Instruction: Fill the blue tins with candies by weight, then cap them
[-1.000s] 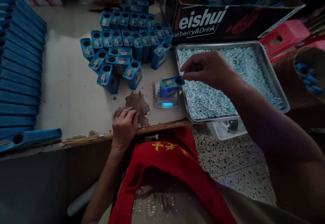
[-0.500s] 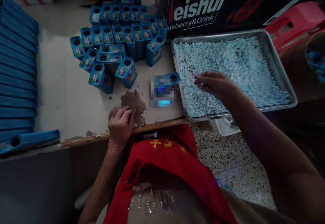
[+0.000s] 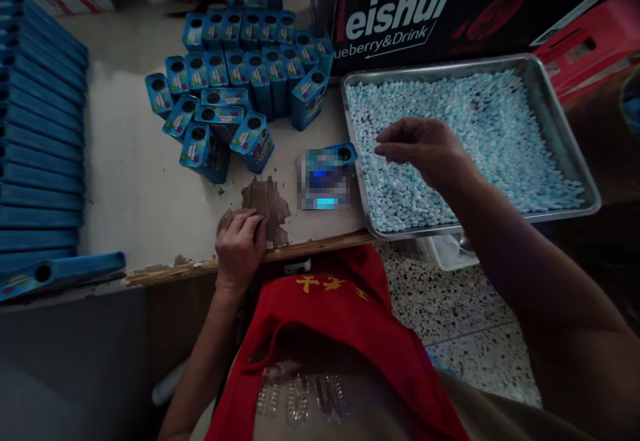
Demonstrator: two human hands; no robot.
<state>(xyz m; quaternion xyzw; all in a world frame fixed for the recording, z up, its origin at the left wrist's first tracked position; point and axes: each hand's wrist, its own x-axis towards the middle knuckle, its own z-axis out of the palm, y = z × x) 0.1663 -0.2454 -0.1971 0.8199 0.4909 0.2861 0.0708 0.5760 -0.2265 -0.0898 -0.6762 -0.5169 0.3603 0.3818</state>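
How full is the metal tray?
The metal tray is mostly covered: pale blue pellets spread across most of it, with bare metal along one side. How deep, I cannot tell.

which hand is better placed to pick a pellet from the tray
Probably the right hand: it is over the pellets in the metal tray, while the left hand rests on the table near its front edge, farther away.

Speckled floor (image 3: 435, 301) below — red slotted object (image 3: 611, 31) right.
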